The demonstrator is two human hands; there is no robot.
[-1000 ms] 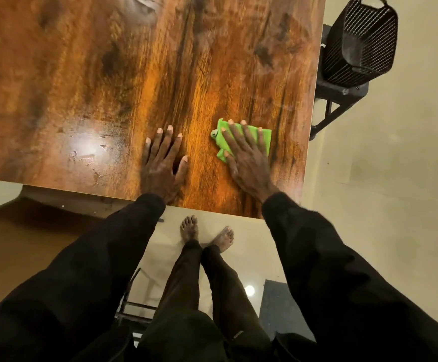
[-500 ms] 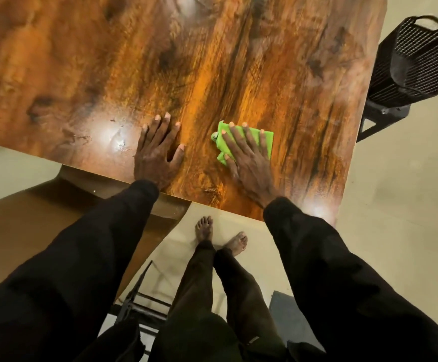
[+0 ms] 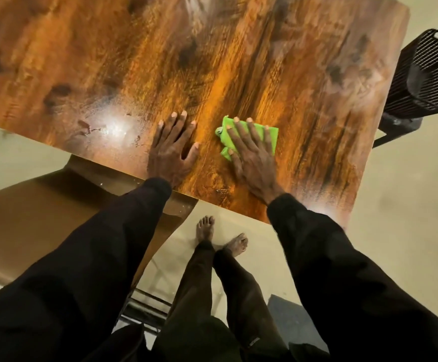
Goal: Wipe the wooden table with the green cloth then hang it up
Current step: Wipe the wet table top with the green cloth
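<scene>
I see the green cloth (image 3: pixel 249 138) folded into a small pad, lying flat on the wooden counter (image 3: pixel 212 61) close to its near edge and toward its right-hand end. My right hand (image 3: pixel 251 158) lies palm down on top of it, covering most of the pad; bright green shows past the fingertips, along the right side, and at a bunched corner on the left by the thumb. The fingers (image 3: pixel 241 131) of that hand are straight and slightly fanned, pressing the cloth flat to the wood rather than pinching it.

My left hand (image 3: pixel 172 152) rests just beside it on bare wood, apart from the cloth, palm down with its fingers spread and the thumb angled out toward the right hand. It holds nothing. Both arms come in from the bottom in dark sleeves (image 3: pixel 95 257).

To the left of the left hand I see a glossy glare patch (image 3: pixel 113 125) on the counter with a few small dark marks around it. The grain runs away from me in orange and dark brown streaks.

Below the near edge, my bare feet (image 3: pixel 220 236) stand on a pale floor (image 3: pixel 408 218), with dark trouser legs above them. A brown chair seat (image 3: pixel 29 218) sits under the counter's left portion. Past the right end of the counter, a black mesh basket (image 3: pixel 426 74) sits on a dark stand.
</scene>
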